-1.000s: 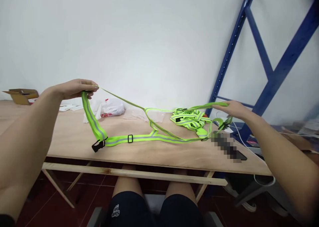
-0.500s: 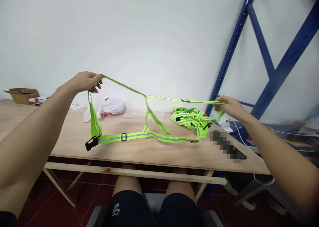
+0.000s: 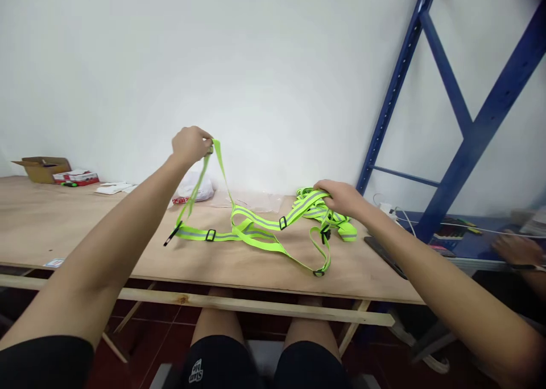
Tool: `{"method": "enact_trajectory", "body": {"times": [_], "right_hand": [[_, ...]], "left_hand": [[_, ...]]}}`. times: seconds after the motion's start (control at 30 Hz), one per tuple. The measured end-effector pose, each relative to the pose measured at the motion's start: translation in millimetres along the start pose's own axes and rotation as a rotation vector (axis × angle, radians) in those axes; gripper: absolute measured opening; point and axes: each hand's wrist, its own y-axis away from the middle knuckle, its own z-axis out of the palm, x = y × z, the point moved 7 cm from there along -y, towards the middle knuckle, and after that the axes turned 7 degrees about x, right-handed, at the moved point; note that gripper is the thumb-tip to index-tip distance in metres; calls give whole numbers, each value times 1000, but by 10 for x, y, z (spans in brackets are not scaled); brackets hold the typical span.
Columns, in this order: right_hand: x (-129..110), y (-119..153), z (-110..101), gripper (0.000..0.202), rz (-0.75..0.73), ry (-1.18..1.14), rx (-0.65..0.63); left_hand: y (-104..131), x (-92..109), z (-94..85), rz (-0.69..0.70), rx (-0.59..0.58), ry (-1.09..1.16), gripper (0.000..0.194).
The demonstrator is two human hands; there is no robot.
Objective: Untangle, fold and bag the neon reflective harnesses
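Observation:
A yellow-green reflective harness with grey stripes and black buckles is partly lifted off the wooden table. My left hand is closed on one of its straps, well above the tabletop at left of centre. Lower on the right, my right hand grips another strap near a black slider. The middle straps droop loosely onto the table, and a buckle end hangs below my left hand. Just behind my right hand lies a pile of similar reflective straps, partly hidden by it.
A white plastic bag and clear plastic film lie by the wall. An open cardboard box stands far left beside a red-white box. A dark phone-like slab rests at right. Another person's hand shows beyond the blue frame.
Both hands have come closer together, the right one moving left and slightly down, the left one moving right. The stretched harness has gone slack and sags onto the table.

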Motion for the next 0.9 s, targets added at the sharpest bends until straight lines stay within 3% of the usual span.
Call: {"method": "enact_trajectory", "body": {"times": [0.1,0.23,0.3,0.43,0.6,0.73,0.8,0.9], "right_hand": [[-224,-63,163,38,-25,92,-145],[-332,-23,506,31,-21,95,-435],[-354,8,629,38,-36,79,-473],[-449,-54,636,82,-29,-12,-259],[-693,-224,542,98,35,-202,-58],[-794,-319,506,70,132,-46,-30],[-785,-338,475,48,183,69,-22],[-781,-360,425,27,172,161,4]], "left_hand": [[-5,140,166,56,-37,82,28],[-4,215,353,56,-89,317,30],[10,265,447,77,-120,426,28],[145,466,738,155,-303,624,26],[639,844,1287,281,-797,695,27],[1055,1029,1580,379,-1077,695,21],[1131,1050,1636,381,-1089,721,19],[1128,1010,1617,319,-997,734,24]]}}
